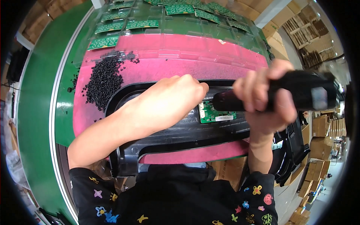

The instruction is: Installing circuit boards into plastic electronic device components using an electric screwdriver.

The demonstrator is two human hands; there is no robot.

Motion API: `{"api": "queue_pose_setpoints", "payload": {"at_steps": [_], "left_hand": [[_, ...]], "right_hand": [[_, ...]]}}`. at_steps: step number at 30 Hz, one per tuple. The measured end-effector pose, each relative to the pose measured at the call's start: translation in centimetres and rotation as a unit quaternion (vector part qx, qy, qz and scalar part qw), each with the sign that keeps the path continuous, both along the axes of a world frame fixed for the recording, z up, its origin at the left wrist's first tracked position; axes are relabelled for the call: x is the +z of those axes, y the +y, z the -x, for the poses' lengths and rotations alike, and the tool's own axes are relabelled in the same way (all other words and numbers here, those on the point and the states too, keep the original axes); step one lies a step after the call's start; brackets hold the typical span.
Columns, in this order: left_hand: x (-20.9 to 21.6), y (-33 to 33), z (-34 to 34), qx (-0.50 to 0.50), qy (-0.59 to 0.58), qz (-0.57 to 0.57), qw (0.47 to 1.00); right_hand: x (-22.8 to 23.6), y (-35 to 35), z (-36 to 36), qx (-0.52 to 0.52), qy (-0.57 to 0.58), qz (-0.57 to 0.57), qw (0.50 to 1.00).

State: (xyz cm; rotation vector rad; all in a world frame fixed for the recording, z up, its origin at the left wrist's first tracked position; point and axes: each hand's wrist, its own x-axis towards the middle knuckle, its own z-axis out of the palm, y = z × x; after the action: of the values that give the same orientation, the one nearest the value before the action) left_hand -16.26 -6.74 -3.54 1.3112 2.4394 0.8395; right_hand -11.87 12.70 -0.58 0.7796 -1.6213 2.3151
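Observation:
My right hand (262,93) is wrapped round a black power screwdriver (307,90), slightly blurred. The tool's dark nose hangs over a green circuit board (208,115) with white connectors and a white label. This board lies in a long, curved black plastic housing (168,135) in front of me. Its far part is hidden by the screwdriver and my hands. My left hand (176,93) reaches across the housing beside the board, fingers curled under. Whatever those fingertips pinch, if anything, is out of sight.
A heap of small black screws (104,77) lies on the pink mat (168,67) at the left. Beyond it, a clear plastic tray (172,52) carries several green circuit boards (142,24). More black plastic parts (292,150) stand at the right, with cardboard boxes (318,150) farther off.

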Motion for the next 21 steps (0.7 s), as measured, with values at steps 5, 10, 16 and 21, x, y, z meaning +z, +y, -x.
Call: {"api": "queue_pose_setpoints", "payload": {"at_steps": [5, 10, 16, 21], "left_hand": [[0.5, 0.8, -0.1, -0.050, -0.008, -0.130, 0.990], [0.7, 1.6, -0.1, -0.056, 0.007, -0.207, 0.977], [0.6, 1.3, 0.0, -0.062, -0.034, -0.224, 0.972], [0.6, 1.5, 0.3, -0.080, -0.031, -0.208, 0.974]], "right_hand": [[2.4, 1.3, -1.8, 0.018, 0.047, 0.134, 0.990], [2.8, 2.6, -2.7, 0.027, 0.067, 0.113, 0.991], [2.5, 2.3, -3.0, 0.029, 0.073, 0.122, 0.989], [2.7, 1.8, -3.2, 0.030, 0.073, 0.093, 0.993]]}}
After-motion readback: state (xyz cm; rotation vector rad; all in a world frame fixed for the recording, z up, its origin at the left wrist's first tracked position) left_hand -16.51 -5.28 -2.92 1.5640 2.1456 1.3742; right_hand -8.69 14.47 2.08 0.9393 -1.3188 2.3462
